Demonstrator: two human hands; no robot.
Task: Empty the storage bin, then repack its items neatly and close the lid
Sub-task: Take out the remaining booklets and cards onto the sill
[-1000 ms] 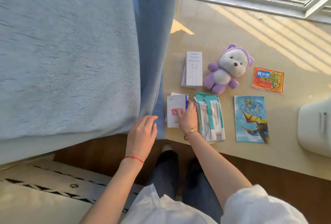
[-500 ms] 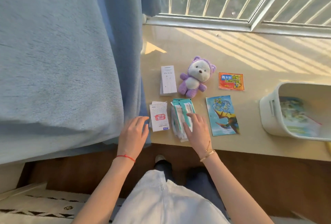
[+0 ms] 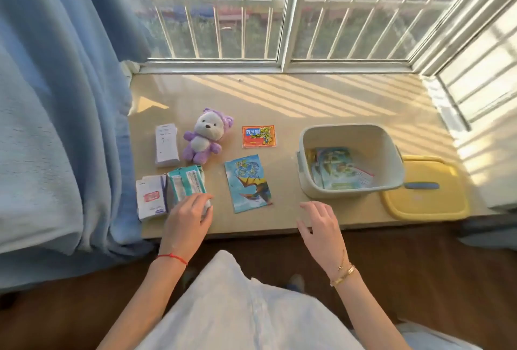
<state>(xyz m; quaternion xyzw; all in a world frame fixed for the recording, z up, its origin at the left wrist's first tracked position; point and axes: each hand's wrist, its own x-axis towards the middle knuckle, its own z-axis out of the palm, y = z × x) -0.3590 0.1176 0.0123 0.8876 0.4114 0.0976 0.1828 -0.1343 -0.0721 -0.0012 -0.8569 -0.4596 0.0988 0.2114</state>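
1. storage bin sits open on the tabletop, right of centre; packets remain inside, so emptying appears unfinished.
2. left hand: grip released, palm resting on the teal packet stack; square it gently.
3. right hand: grip released, empty, near the bin; lift remaining packets flat.
4. yellow lid lies just right of the bin.
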